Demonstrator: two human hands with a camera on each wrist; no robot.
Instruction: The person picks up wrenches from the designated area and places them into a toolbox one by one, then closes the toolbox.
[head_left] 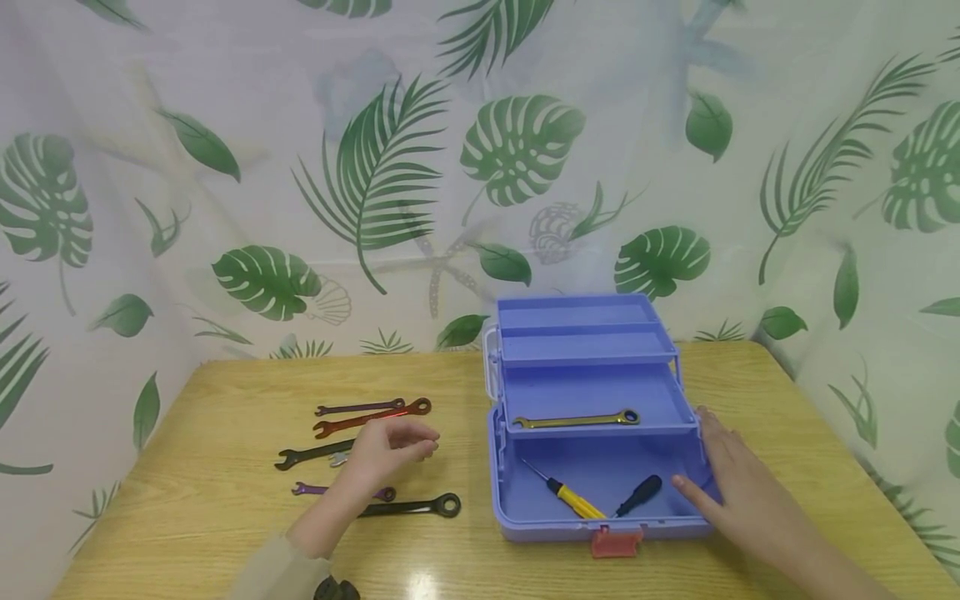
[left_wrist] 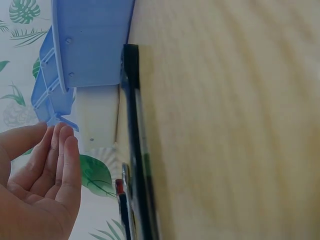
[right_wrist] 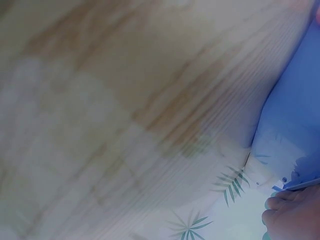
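My left hand point(head_left: 390, 450) hovers over several combination wrenches on the table, fingers loosely bent with nothing between them. Beneath it lie a red wrench point(head_left: 347, 422), a purple wrench point(head_left: 311, 489) and a black ratchet wrench point(head_left: 412, 507). The left wrist view shows that hand point(left_wrist: 47, 185) apart from the black wrench point(left_wrist: 132, 105). To the right stands an opened blue toolbox point(head_left: 540, 530); my right hand point(head_left: 738, 492) rests on its right side, thumb over the rim. A gold wrench point(head_left: 577, 422) lies in its lower tray. A yellow-handled screwdriver point(head_left: 579, 501) and a black-handled tool point(head_left: 640, 495) sit in the bottom.
The upper tray point(head_left: 585, 343) is raised at the back of the box. A red latch point(head_left: 617, 543) hangs at its front, and a white handle point(head_left: 491, 367) stands at its left. Behind the wooden table point(head_left: 225, 400) hangs a leaf-patterned curtain point(head_left: 420, 325).
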